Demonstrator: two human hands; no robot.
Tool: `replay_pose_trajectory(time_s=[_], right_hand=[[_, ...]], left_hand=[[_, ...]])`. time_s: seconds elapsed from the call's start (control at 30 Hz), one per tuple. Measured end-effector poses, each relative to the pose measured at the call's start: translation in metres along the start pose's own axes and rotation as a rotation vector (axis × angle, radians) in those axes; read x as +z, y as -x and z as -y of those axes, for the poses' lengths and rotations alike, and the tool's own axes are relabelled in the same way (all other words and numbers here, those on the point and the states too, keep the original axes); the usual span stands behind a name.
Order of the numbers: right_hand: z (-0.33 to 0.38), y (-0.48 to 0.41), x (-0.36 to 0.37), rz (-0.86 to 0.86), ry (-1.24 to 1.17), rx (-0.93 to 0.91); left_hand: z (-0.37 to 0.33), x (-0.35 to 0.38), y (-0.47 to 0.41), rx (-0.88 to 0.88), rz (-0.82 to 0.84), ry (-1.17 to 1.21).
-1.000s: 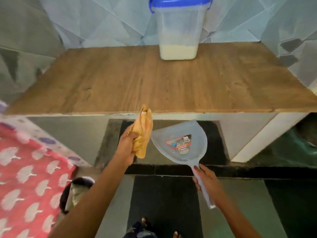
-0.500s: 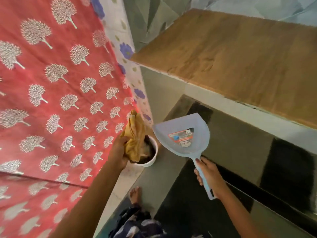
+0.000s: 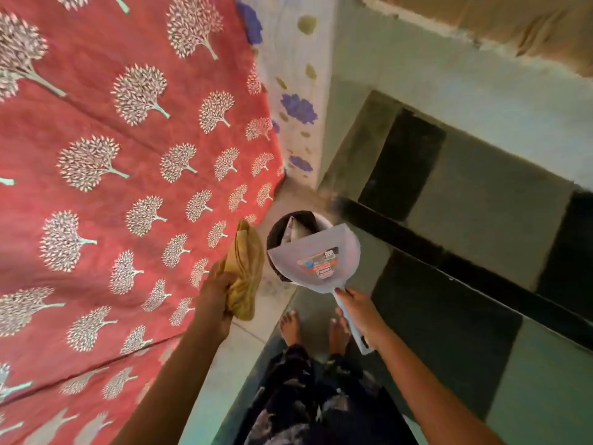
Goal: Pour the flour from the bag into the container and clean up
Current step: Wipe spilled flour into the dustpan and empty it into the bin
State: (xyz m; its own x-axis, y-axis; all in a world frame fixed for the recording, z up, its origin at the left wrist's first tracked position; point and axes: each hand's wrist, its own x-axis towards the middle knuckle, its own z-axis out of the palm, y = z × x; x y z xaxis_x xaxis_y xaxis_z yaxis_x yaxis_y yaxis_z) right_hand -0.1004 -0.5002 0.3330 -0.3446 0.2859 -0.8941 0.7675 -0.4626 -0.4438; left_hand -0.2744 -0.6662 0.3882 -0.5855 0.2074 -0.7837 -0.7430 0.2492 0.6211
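Note:
My left hand (image 3: pixel 214 292) grips a bunched yellow cloth (image 3: pixel 244 271), held just left of a small white bin (image 3: pixel 322 220) with a dark liner on the floor. My right hand (image 3: pixel 357 311) grips the handle of a pale blue dustpan (image 3: pixel 316 256). The pan hangs over the bin's mouth and covers its near half. Something pale and crumpled (image 3: pixel 293 231) lies inside the bin. The flour container is out of view.
A red bedspread (image 3: pixel 106 175) with white tree prints fills the left side, close to the bin. The wooden table edge (image 3: pixel 519 24) runs along the top right. My bare feet (image 3: pixel 316 329) stand on the tiled floor just below the bin.
The view has swung down toward the floor. The dustpan has moved left over the bin, and the cloth now sits beside the bin instead of in front of it.

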Motion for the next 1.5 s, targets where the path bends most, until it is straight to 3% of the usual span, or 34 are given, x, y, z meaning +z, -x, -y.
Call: replay_pose_trajectory(time_s=[0.17,0.33,0.5,1.0,1.13,1.27,1.5], right_hand=[[0.010,-0.106,0.035,-0.005,0.106,0.224],[0.008,-0.171,0.059,-0.003,0.122,0.284],[0.002,-0.173,0.077,-0.083,0.145,0.140],[-0.010,-0.165,0.077,-0.072,-0.016,0.265],[-0.014,-0.170,0.077,-0.080,-0.052,0.175],[-0.027,-0.167,0.069,0.010,-0.182,0.403],[-0.056,-0.164,0.068,0.111,-0.391,0.112]], left_hand=[[0.032,0.002,-0.077,-0.048,-0.022,-0.031],[0.058,0.001,-0.112,-0.107,-0.075,-0.045],[0.061,0.000,-0.116,-0.144,-0.069,-0.061],[0.044,0.004,-0.121,-0.167,-0.109,-0.033],[0.048,0.004,-0.117,-0.141,-0.106,-0.022],[0.053,0.004,-0.113,-0.150,-0.074,-0.013],[0.062,-0.001,-0.120,-0.132,-0.084,0.010]])
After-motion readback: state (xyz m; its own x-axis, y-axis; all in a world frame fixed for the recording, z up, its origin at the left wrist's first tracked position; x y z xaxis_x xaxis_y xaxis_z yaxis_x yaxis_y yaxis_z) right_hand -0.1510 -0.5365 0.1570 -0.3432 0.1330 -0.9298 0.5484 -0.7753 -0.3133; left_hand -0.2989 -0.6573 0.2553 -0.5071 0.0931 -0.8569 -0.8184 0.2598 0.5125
